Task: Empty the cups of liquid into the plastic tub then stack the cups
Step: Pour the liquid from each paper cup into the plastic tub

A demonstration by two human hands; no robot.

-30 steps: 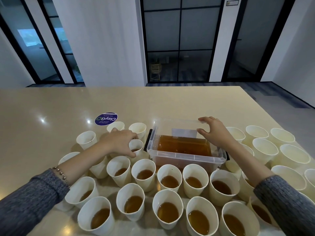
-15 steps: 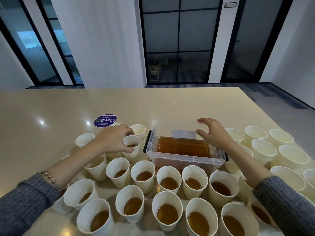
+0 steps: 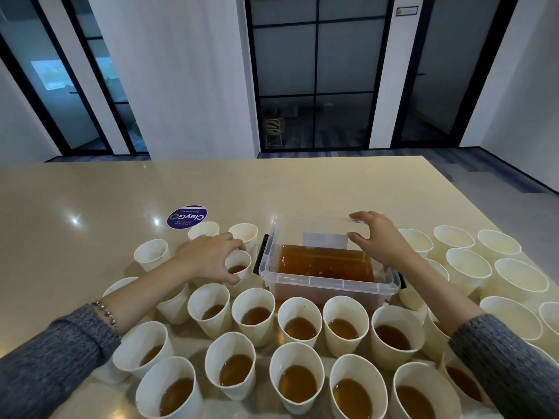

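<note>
Right, the left hand (image 3: pixel 208 258) has its fingers and thumb curled round a small white paper cup (image 3: pixel 238 264) with a little brown liquid in the bottom, and that cup sits just beside the left end of the plastic tub (image 3: pixel 329 284), close to the tub's black latch (image 3: pixel 259 260). Across the way, the right hand (image 3: pixel 379 240) arches over the tub's far right corner — fingertips hooked on the far rim, thumb pressed to the inner wall, so it grips the tub.

The tub itself is clear, rectangular, ribbed at the lip, and holds amber liquid partway up; a pale rectangular label shows through the far wall, its writing too faint to read.

Crowding the near side are two rows of full cups (image 3: pixel 298 376), tapered white paper with rolled rims, packed rim to rim right up against the tub's front wall. Empty cups (image 3: pixel 467 266) cluster to the right, well clear of the liquid; a few more empties (image 3: pixel 151 254) stand behind the left hand.

On the table (image 3: pixel 90 207) — smooth, glossy beige, catching ceiling lights — lies a round purple sticker (image 3: pixel 187 217) reading "ClayGO", upside down from here; its smaller print is illegible. Grey knit sleeves cover both forearms, and a beaded bracelet (image 3: pixel 106 313) circles the left wrist.
</note>
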